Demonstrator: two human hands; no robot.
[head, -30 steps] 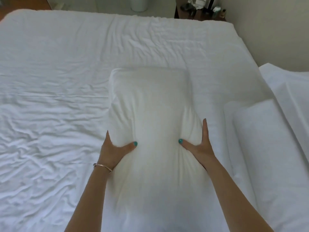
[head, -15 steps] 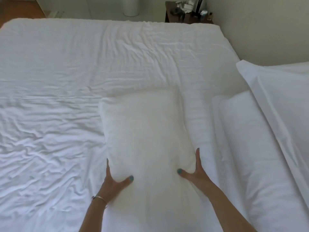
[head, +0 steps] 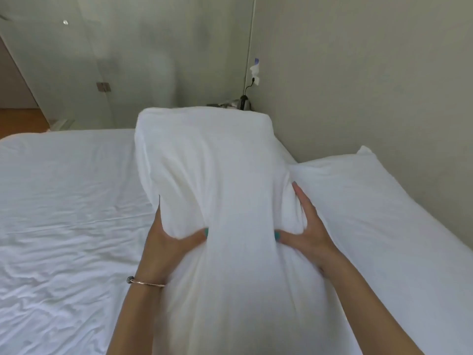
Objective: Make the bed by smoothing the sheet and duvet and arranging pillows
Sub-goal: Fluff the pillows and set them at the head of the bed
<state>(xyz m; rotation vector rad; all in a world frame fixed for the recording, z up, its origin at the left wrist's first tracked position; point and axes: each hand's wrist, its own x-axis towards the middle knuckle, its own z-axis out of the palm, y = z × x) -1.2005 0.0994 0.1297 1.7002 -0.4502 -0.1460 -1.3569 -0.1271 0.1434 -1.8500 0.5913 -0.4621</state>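
My left hand (head: 166, 242) and right hand (head: 304, 231) squeeze the pillow (head: 217, 180), fingers spread; I should shake evenly, gripping its sides.

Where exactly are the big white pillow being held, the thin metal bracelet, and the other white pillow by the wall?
Big white pillow (head: 217, 180): head view, middle of its front face.
Thin metal bracelet (head: 148, 283): head view, band across left wrist.
Other white pillow (head: 378, 201): head view, its top surface.

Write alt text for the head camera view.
Both hands, left hand and right hand, grip a white pillow by its sides, above a wrinkled white sheet. A second pillow lies to the right, near the wall.
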